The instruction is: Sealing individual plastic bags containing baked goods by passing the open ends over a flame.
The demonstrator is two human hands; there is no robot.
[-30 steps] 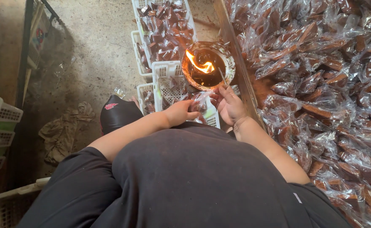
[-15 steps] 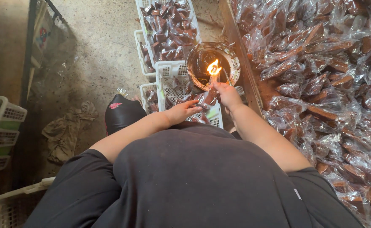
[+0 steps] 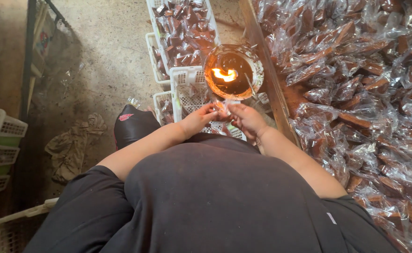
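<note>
My left hand [image 3: 200, 118] and my right hand [image 3: 246, 119] meet in front of my belly, both pinching one small clear plastic packet [image 3: 223, 107] with a brown piece inside. Just beyond the packet stands a round dark bowl [image 3: 250, 82] with a small flame [image 3: 225, 74] burning in it. The bowl rests on a white plastic basket [image 3: 186, 77]. To the right lies a big heap of wrapped brown pieces [image 3: 365, 84] in clear bags.
White baskets filled with wrapped pieces [image 3: 182, 28] stand on the concrete floor ahead. A wooden edge [image 3: 267, 70] borders the heap. A black shoe [image 3: 132, 126] and a crumpled cloth [image 3: 72, 145] lie at left, with stacked white crates [image 3: 0, 145] at the far left.
The packet was held up at the flame half a second ago; both hands have now drawn it back toward my body, slightly below the bowl.
</note>
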